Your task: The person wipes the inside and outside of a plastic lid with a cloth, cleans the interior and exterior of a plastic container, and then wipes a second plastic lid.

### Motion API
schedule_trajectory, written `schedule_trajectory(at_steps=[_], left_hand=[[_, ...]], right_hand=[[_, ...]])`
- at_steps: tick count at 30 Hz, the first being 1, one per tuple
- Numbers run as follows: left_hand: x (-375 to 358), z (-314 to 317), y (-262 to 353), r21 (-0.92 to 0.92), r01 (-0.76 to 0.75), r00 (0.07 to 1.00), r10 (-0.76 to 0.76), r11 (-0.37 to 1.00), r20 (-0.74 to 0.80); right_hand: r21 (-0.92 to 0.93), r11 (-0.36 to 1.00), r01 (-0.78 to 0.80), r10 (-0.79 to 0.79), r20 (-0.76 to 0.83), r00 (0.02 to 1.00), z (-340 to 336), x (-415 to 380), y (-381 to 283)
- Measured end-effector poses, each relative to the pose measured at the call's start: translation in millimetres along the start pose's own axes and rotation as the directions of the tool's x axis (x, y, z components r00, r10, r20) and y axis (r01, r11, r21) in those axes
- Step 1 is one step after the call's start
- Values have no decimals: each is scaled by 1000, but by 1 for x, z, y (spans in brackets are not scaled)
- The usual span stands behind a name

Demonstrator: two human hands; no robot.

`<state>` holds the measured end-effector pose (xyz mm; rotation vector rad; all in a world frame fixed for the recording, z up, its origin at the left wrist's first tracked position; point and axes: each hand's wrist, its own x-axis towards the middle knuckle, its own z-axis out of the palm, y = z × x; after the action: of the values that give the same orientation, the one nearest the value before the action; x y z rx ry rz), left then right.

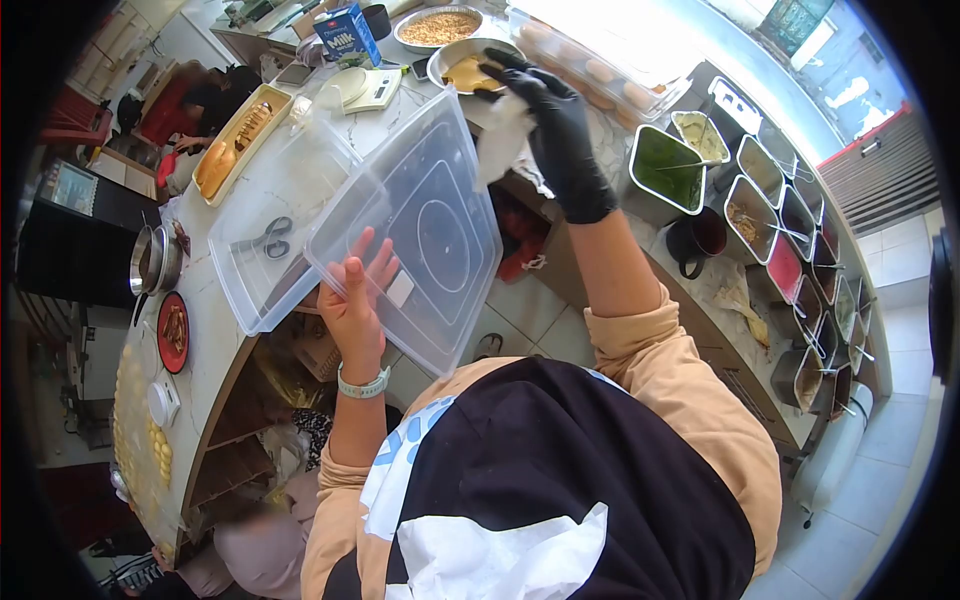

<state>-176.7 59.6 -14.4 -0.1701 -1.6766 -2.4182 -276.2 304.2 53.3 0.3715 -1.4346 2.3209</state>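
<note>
My bare left hand [352, 315], with a watch on its wrist, grips the lower left edge of a clear plastic lid [440, 215], its fingers showing through the plastic. The lid is tilted up in front of me. My right hand [560, 130], in a black glove, holds a crumpled white tissue [503, 140] beside the lid's upper right edge. Left of the lid, a clear plastic box [235, 265] sits on the counter and overlaps it in this view. Black scissors [277, 238] show through the box.
Bowls [435, 78], a milk carton [347, 38] and a scale [371, 92] stand at the back. Right are a bread box [600, 80], a mug [694, 243] and several sauce tubs [668, 170]. A tray [240, 145] and red plate [173, 332] lie left; people are nearby.
</note>
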Motion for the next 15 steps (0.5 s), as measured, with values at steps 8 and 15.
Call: schedule_trajectory(at_steps=[8, 15], left_hand=[[-10, 8, -17, -38, -21, 987, 15, 999, -161], [-22, 14, -1, -144, 3, 991, 17, 990, 133]], right_hand=[[-357, 691, 628, -370, 572, 732, 73, -116, 74], [-623, 782, 34, -106, -78, 991, 5, -26, 93]])
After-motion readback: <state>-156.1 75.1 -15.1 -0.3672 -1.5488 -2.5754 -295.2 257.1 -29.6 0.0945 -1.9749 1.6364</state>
